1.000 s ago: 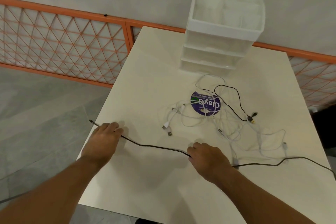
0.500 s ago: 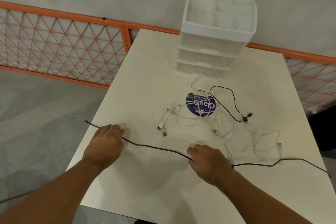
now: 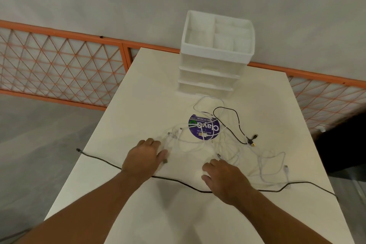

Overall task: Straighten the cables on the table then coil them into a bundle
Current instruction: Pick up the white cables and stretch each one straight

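A long dark cable lies stretched across the near part of the white table, its left end hanging past the table's edge. It passes under both my wrists. Beyond it sits a tangle of white cables with a short black cable looped on top. My left hand is over the left end of the white tangle, its fingers slightly bent beside a connector. My right hand hovers with relaxed fingers at the near side of the tangle. Neither hand grips anything that I can see.
A round purple sticker lies under the white cables. A white drawer organiser stands at the back of the table. An orange mesh fence runs behind, with grey floor to the left.
Both hands have let go of the long dark cable and moved forward to the white tangle. The dark cable now lies on the table behind them.
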Action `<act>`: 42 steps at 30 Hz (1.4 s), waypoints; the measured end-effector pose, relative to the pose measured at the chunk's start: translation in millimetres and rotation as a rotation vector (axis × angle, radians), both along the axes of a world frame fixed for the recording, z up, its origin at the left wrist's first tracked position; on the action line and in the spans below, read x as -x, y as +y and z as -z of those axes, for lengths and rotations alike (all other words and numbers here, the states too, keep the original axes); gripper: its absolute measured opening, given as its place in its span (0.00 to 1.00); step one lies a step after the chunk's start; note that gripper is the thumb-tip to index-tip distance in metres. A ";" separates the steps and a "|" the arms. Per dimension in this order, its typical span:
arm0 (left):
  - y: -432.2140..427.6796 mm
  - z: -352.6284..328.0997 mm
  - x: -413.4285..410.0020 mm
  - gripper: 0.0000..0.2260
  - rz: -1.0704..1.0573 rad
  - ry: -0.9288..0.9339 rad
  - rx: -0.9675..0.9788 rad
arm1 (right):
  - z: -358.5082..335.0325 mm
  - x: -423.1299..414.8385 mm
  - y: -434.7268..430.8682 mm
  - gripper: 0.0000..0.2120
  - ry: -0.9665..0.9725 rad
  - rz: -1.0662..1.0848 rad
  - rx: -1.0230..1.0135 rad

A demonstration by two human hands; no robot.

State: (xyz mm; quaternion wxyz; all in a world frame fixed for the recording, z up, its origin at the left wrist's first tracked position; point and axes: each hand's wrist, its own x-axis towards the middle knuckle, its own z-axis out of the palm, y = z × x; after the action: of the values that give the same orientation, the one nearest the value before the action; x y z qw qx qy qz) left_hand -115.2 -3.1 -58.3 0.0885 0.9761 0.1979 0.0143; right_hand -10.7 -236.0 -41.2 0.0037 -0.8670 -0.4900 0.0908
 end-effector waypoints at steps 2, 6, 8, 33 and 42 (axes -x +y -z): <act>-7.2 -1.6 -19.8 0.19 -0.094 -0.002 0.120 | -1.1 -4.7 1.7 0.09 0.035 0.026 0.006; -11.2 4.0 -46.3 0.17 -0.151 0.022 0.169 | 4.0 -12.3 -3.0 0.13 0.094 0.076 0.023; -8.9 7.4 -53.5 0.16 -0.138 0.034 0.183 | 6.8 -16.5 -3.9 0.14 0.124 0.107 0.036; 0.6 -9.8 -91.5 0.17 -0.137 0.014 0.486 | 7.9 -107.8 16.0 0.12 0.151 0.162 0.193; 3.3 -34.6 -109.2 0.13 -0.118 -0.070 0.475 | -5.8 -122.6 30.8 0.15 0.007 0.233 0.135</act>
State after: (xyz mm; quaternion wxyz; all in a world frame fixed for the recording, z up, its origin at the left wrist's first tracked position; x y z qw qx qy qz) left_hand -6.1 0.2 -23.7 0.3211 0.9137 0.2492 0.0062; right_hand 111.8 -205.2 -35.4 -0.0423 -0.9161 -0.3786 0.1254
